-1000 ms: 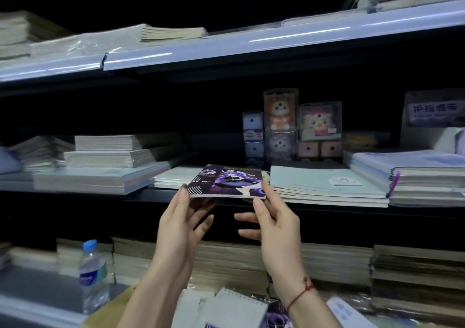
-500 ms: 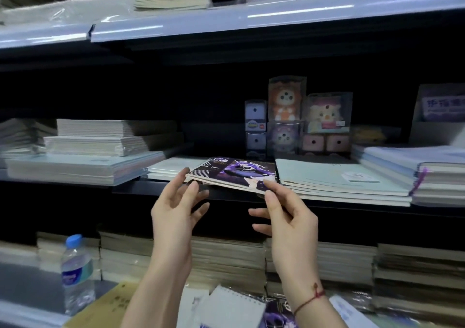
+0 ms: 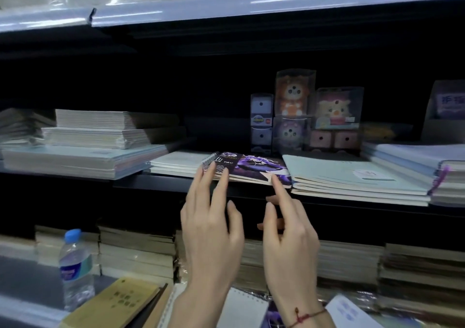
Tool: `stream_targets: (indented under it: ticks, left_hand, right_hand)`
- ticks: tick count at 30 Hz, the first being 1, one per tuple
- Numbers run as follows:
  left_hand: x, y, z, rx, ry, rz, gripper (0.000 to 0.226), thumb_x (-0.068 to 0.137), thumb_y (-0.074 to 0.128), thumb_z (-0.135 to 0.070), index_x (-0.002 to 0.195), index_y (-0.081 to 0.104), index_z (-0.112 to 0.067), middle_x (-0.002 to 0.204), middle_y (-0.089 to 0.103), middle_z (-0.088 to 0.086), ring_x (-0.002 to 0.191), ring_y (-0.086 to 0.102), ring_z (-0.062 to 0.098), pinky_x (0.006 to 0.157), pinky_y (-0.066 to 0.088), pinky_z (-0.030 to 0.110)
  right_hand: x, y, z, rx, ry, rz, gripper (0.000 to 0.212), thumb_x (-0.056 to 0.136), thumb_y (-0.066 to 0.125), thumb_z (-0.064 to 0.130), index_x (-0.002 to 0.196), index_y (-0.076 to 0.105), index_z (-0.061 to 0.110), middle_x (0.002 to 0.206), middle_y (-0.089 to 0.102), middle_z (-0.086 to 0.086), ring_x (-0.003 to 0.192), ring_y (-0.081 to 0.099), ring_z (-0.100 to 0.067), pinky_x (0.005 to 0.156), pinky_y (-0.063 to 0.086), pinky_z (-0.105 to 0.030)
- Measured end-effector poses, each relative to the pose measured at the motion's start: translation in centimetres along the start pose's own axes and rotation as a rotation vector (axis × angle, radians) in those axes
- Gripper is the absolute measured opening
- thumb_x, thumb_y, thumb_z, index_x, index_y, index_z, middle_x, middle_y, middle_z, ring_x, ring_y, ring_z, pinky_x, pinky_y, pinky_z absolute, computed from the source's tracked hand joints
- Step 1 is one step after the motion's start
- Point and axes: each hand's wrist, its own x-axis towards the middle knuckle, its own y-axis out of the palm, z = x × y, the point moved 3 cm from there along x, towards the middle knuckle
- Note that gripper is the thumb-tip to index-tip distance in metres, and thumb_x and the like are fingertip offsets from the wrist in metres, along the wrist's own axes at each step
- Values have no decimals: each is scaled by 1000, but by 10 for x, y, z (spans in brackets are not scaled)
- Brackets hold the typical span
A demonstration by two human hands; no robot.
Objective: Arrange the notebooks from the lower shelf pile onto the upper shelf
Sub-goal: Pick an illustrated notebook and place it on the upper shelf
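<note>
Both grips' fingertips [image 3: 276, 180] on notebook [image 3: 251, 167]

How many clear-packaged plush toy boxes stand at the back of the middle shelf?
3: the orange toy box stacked on the purple toy box, and the pink toy box to their right. Others may be hidden in the dark behind them.

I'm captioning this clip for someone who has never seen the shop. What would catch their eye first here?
Probably the purple spiral notebook lying on the middle shelf, between a white stack and pale green notebooks, with the left hand and right hand touching its front edge with straight fingers. Behind it stand boxed cartoon toys. A water bottle stands lower left.
</note>
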Motion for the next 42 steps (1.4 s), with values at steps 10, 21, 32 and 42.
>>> stream_targets:
  ticks: [10,21,32,42]
  left_hand:
    - [2,21,10,197,26,264,67,88,24,-38,153,16,-22,161,3,-5,148,-4,12,112,22,40]
    - [9,23,14,249,25,315,67,88,24,-45,152,16,-28,161,3,-7,148,-5,15,115,20,46]
    - [8,28,18,318,49,320,67,88,27,-45,152,18,-27,161,9,-3,149,2,22,112,23,49]
    - [16,16,15,374,51,248,64,87,43,-37,148,32,-21,149,40,-2,143,22,26,109,28,51]
  right_hand:
    - [10,0,-1,-180,152,343,72,97,41,33,140,-10,60,94,55,16,78,56,-6,72,50,-34]
    - [17,-1,-9,-175,242,422,79,96,43,31,132,-16,69,78,63,10,71,60,-12,70,53,-37]
    - [17,3,-13,-195,241,442,86,95,44,30,128,-25,68,79,65,7,71,62,-15,71,54,-38]
    - [18,-3,-11,-174,222,429,81,95,46,28,136,-14,65,79,65,7,70,63,-16,70,54,-38]
